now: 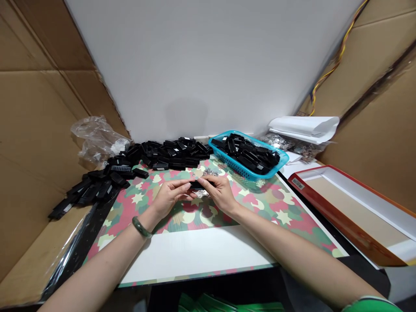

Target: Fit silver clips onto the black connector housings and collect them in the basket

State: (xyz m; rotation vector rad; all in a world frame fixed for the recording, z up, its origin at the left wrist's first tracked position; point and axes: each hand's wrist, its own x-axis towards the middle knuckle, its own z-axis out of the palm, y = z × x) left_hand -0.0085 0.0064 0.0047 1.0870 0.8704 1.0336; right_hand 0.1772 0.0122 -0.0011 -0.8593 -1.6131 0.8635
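Note:
Between my two hands is a small black plastic piece, held level over the middle of the table. My left hand pinches its left end, with a green bangle on the wrist. Fingers of my right hand close on the right end, the thumb laid along the top. Fingers cover much of the piece, so its exact kind cannot be made out. Small shiny metal parts lie just below and behind my hands. A heap of similar black pieces spreads behind and to the left.
A blue plastic basket full of black pieces stands at the back right. Beside it are bags of metal parts under white paper. An open red-edged box lies right. Cardboard walls flank the patterned table.

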